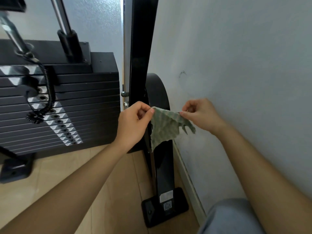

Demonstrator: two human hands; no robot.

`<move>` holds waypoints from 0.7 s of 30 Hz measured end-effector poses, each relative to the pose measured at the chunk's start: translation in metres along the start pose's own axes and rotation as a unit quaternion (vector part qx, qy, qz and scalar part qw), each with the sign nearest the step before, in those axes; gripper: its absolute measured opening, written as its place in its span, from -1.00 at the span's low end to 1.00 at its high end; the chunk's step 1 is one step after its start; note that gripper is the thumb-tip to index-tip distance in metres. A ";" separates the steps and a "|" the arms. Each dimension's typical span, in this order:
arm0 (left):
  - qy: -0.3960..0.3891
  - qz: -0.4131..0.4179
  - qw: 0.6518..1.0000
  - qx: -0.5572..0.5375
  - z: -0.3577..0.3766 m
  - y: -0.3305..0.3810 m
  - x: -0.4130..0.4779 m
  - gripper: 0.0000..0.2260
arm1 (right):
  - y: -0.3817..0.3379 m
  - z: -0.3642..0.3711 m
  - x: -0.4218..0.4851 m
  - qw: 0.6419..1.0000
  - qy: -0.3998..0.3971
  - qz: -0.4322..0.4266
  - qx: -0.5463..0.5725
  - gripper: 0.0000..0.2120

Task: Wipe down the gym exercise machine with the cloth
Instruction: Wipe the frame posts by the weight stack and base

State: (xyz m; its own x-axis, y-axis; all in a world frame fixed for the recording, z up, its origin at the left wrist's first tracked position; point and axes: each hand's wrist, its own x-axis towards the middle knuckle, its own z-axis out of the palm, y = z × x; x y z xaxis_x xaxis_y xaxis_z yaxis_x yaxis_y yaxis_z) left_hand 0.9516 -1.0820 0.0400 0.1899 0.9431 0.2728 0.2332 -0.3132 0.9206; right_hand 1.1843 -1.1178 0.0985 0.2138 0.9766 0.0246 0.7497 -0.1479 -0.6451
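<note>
Pale wall and tan floor frame a gym machine's black upright, with the green cloth stretched before it at centre.

The left hand pinches the cloth's 9 o'clock corner and the right hand its 3 o'clock corner. Thin, limp and frayed, it looks best bunched in the palm. The weight stack at 9 o'clock runs off-frame, and the upright's top is cut off.

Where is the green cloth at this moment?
In the head view, the green cloth hangs stretched between the left hand and right hand, in front of the black upright post, near the wall.
</note>
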 end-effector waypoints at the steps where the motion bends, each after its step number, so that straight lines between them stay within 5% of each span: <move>1: 0.014 -0.035 0.999 0.005 0.004 -0.003 0.004 -0.89 | -0.003 0.009 0.004 0.999 0.028 0.013 0.012 -0.89; 4: 0.044 -0.170 0.982 -0.075 0.011 -0.020 0.013 -0.88 | -0.011 0.040 0.007 0.985 0.076 0.054 0.148 -0.95; 6: 0.063 -0.218 0.967 -0.119 0.010 -0.033 0.012 -0.87 | -0.008 0.057 -0.001 0.988 0.096 0.002 0.123 -0.94; 10: 0.095 -0.219 0.964 -0.116 0.007 -0.050 0.006 -0.87 | 0.007 0.079 -0.019 0.991 0.068 -0.111 0.007 -0.76; 15: 0.109 -0.226 0.962 -0.107 0.009 -0.061 0.007 -0.86 | 0.012 0.097 -0.014 0.981 0.057 -0.140 -0.122 -0.31; 21: 0.127 -0.252 0.951 -0.127 0.012 -0.068 0.013 -0.84 | 0.007 0.109 0.008 0.983 0.018 -0.153 -0.097 -0.18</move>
State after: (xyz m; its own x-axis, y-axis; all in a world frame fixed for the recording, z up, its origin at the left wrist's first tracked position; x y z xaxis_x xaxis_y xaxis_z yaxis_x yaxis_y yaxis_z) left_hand 0.9495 -1.0496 -0.0228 -0.1280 0.9732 -0.1910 -0.0095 0.1914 0.9815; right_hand 1.1233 -1.0936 0.0106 -0.0214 0.9744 0.2238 0.8869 0.1218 -0.4456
